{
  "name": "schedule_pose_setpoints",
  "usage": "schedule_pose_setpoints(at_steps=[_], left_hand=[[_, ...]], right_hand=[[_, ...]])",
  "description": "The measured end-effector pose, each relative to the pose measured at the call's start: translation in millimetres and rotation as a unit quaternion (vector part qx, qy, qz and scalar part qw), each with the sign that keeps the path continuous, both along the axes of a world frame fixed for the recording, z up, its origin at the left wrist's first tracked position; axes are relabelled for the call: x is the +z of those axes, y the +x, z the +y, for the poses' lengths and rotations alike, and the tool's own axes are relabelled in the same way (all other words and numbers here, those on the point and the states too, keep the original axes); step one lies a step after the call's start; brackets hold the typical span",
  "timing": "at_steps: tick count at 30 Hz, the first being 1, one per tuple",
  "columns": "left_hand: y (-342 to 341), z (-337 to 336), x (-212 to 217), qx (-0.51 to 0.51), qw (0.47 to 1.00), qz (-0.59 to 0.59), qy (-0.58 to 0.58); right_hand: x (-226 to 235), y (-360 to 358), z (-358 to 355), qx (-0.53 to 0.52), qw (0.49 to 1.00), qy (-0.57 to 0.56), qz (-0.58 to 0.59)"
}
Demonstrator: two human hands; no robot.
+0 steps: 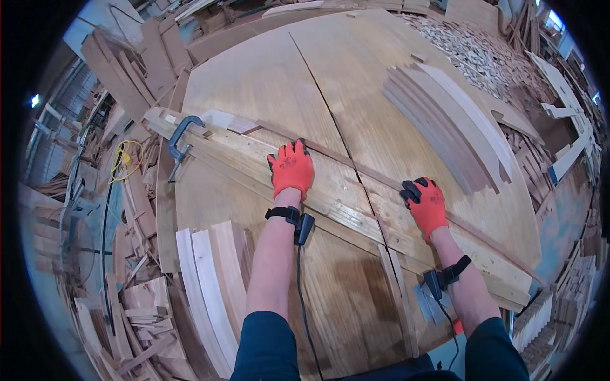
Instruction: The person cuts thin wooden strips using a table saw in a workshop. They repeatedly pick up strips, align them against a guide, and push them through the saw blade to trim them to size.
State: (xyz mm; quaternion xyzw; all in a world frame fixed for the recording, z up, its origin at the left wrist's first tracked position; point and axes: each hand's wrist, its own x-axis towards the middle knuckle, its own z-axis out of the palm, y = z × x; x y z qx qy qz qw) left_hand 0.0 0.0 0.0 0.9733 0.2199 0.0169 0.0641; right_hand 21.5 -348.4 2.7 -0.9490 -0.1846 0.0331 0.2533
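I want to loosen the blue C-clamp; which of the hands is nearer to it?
The left hand. It is to the right of the blue C-clamp; the right hand is much farther right, across the dark seam.

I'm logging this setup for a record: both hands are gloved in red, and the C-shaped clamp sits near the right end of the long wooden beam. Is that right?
One detail is off: the head view shows the C-shaped clamp near the left end of the long wooden beam. The left hand and right hand are indeed gloved in red.
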Motion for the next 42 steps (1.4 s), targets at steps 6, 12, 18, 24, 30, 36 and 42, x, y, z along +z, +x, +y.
schedule_pose_setpoints(at_steps=[6,12,18,24,30,36,42], left_hand=[[4,-8,1,0.001,1.000,-0.010,0.002],[1,-12,-2,0.005,0.999,-0.039,0.019],[4,-19,14,0.008,0.989,-0.135,0.056],[21,-21,26,-0.073,0.979,-0.172,0.082],[73,-22,49,-0.279,0.930,0.008,0.239],[78,-12,39,-0.324,0.890,0.011,0.322],[34,-51,129,-0.401,0.886,-0.068,0.222]], right_hand=[[6,7,-8,-0.009,1.000,-0.005,-0.007],[11,7,-14,-0.009,1.000,-0.022,0.014],[5,13,-16,-0.020,0.996,-0.076,-0.041],[9,28,-24,0.007,0.996,-0.078,-0.043],[20,47,-26,0.013,0.995,-0.095,-0.038],[23,47,-18,0.018,0.995,-0.087,-0.044],[54,63,-36,0.007,0.997,-0.078,0.000]])
